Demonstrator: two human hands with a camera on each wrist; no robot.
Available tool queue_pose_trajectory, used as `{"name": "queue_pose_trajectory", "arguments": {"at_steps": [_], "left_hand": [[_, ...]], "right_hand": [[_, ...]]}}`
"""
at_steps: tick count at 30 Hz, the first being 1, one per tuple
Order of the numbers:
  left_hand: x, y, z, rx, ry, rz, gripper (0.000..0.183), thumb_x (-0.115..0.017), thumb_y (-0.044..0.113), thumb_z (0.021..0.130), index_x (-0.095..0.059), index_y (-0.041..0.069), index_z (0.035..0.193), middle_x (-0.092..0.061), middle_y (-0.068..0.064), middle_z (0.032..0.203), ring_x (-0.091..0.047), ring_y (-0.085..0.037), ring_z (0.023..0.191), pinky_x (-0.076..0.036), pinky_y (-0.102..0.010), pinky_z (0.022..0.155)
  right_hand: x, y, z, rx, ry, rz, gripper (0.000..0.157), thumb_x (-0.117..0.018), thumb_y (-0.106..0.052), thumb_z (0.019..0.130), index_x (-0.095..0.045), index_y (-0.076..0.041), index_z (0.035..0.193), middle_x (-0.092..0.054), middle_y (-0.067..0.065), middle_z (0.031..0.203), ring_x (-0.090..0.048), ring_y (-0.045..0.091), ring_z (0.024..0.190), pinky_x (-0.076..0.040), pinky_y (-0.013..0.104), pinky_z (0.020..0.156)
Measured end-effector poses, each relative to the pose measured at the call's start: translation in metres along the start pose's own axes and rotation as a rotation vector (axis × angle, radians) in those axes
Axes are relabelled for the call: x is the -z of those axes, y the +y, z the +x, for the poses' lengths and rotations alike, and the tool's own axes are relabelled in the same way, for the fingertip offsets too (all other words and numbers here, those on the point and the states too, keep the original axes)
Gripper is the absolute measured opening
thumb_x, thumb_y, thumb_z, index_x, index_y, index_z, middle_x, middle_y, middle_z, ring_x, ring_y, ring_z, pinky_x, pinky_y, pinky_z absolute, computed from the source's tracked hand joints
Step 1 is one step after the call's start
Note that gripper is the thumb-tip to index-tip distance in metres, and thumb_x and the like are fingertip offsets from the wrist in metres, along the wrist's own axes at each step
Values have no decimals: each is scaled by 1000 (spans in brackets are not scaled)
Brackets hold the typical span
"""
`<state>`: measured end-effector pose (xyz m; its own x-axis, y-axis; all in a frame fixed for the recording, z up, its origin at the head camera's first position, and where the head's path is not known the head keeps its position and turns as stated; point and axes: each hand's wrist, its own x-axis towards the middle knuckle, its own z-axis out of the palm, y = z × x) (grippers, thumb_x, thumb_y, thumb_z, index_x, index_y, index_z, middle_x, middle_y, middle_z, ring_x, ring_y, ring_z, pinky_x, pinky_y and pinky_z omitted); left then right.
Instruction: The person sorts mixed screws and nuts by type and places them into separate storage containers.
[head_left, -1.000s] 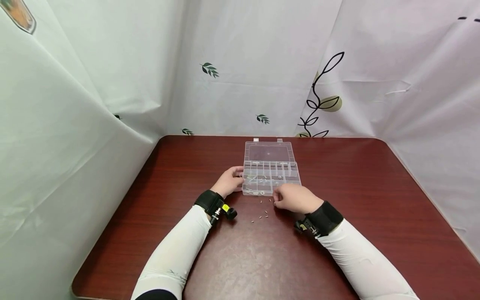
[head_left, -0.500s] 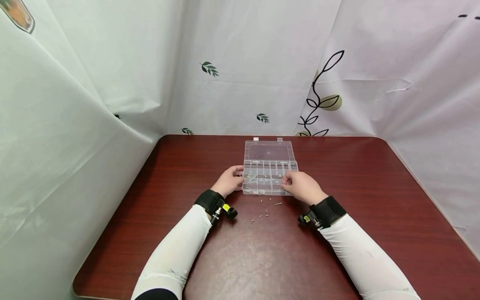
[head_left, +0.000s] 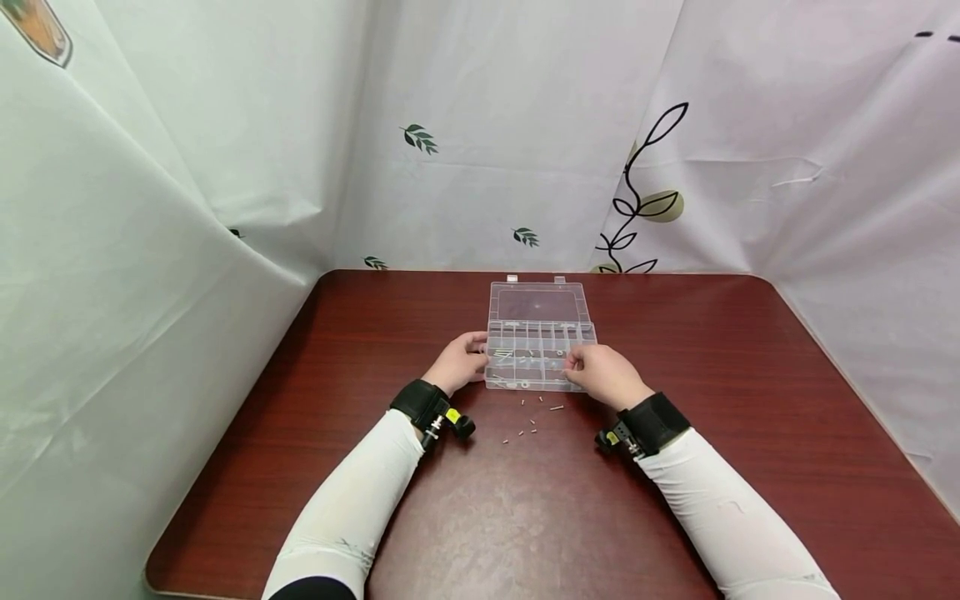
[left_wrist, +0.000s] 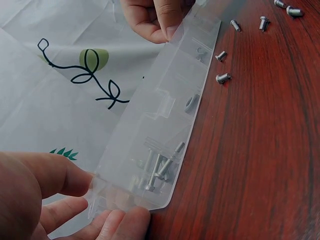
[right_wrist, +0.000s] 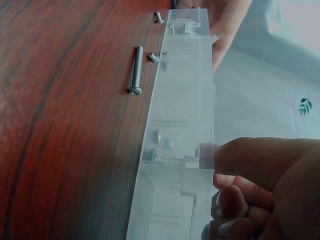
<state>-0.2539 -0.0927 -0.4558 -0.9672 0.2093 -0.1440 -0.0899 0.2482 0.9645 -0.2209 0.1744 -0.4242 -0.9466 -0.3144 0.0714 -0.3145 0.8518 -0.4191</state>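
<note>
A clear plastic compartment box (head_left: 517, 385) sits on the table with its lid (head_left: 536, 302) folded back. At its left end my left hand (head_left: 456, 364) grips the side, thumb and fingers about the corner. My right hand (head_left: 606, 375) is over the box's right part with curled fingers; in the right wrist view its thumb (right_wrist: 240, 155) reaches behind the front wall. Whether those fingers pinch anything is hidden. Several long screws (left_wrist: 159, 170) lie in the left front compartment, and a washer (left_wrist: 191, 103) shows farther along. Nuts (right_wrist: 157, 136) show through the front wall.
In front of the box lie several short screws (left_wrist: 223, 78) and one long screw (right_wrist: 135, 70) on the reddish-brown table (head_left: 750, 433). White patterned cloth (head_left: 480, 192) hangs behind and at both sides of the table.
My right hand has moved up and right, from the box's front edge to over its right compartments, uncovering the long screw on the table. It then stays there. My left hand has not moved.
</note>
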Motion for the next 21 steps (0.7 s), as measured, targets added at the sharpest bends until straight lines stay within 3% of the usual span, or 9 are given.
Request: {"name": "queue_pose_trajectory", "arguments": {"at_steps": [9,14,21], "left_hand": [[0,0,0,3,6,9,52,-57,0,95,-46,4,146,-56,-18,126,-61,-26,104,-58,-36,79],[0,1,-1,0,-1,-4,52,-56,-1,95,-45,2,146,-56,-18,126,-62,-26,103,-58,-37,79],[0,2,-2,0,2,3,52,-56,0,95,-45,3,146,-56,-18,125,-61,-26,103,-58,-37,79]], "right_hand": [[3,-1,-1,18,5,-8,11,-68,-19,90,-66,-15,79,-58,-4,69,-51,14,63,-45,34,64],[6,-6,-3,121,-5,-45,10,-67,-18,89,-68,-18,79,-53,-8,65,-48,11,61,-42,31,60],[8,-21,-12,253,-138,-87,8,-70,-17,85,-68,-23,80,-56,-13,68,-50,7,63,-44,30,60]]}}
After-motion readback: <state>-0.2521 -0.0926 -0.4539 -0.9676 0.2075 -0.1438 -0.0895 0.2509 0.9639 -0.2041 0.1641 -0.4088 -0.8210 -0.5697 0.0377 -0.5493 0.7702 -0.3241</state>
